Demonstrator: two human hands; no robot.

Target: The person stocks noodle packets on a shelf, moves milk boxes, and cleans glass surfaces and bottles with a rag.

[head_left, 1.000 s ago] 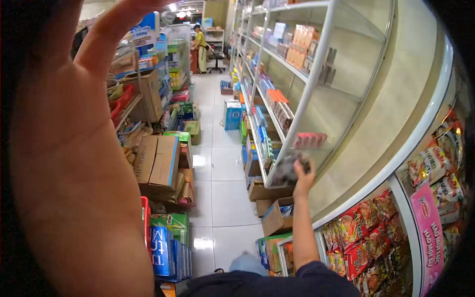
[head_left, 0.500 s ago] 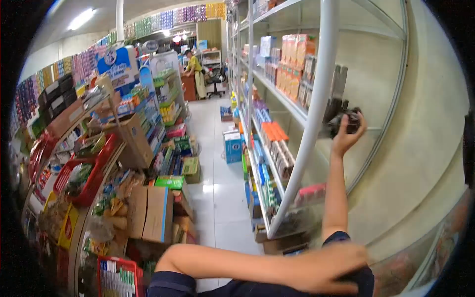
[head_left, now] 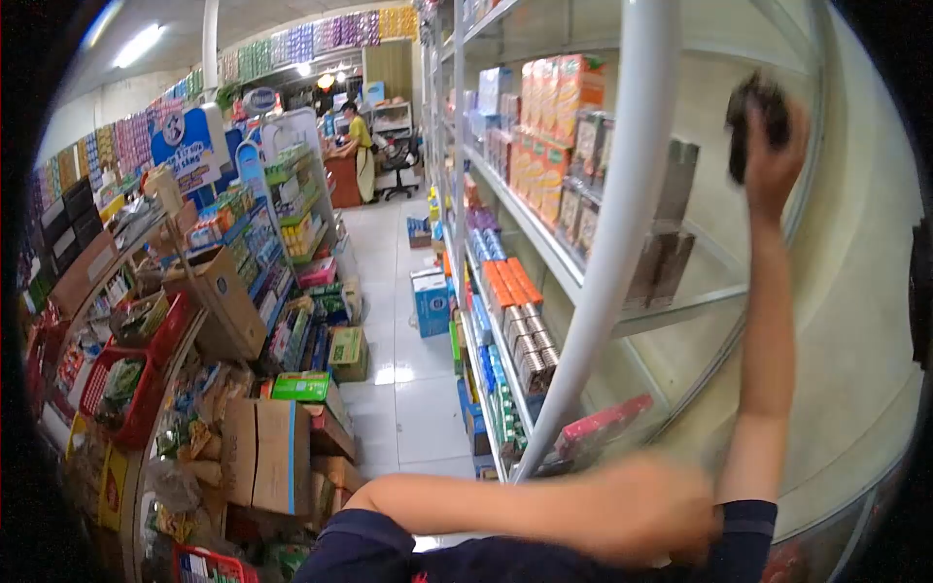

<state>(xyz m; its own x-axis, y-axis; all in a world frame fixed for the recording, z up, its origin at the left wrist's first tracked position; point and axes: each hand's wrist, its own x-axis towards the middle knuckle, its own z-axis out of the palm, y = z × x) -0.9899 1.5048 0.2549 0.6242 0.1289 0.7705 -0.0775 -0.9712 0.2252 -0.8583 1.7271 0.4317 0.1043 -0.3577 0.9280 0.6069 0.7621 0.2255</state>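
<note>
1. At far left, we note a red basket (head_left: 154,394) of bagged goods; right of it stands a cardboard carton (head_left: 264,457).
2. Down the aisle, we observe a person in a yellow top (head_left: 360,146) beside a brown desk (head_left: 344,183), with a blue box (head_left: 430,303) on the floor nearer to us.
3. On the white shelf unit (head_left: 622,243), we record orange boxes (head_left: 544,180) in a row and, lower down, a pink pack (head_left: 604,426).
4. The left hand (head_left: 651,510) crosses low before the body, blurred; we cannot tell whether its grip is wide or narrow.
5. Behind the front post, grey packs (head_left: 669,233) stand stacked.
6. The dark item (head_left: 753,121) is raised at upper right, above and to the left of the palm; its lower end hangs beside the fingers. Blur hides its exact nature.
7. The right hand (head_left: 779,160) has its grip closed round this item, near the pale wall (head_left: 860,214), arm nearly upright.
</note>
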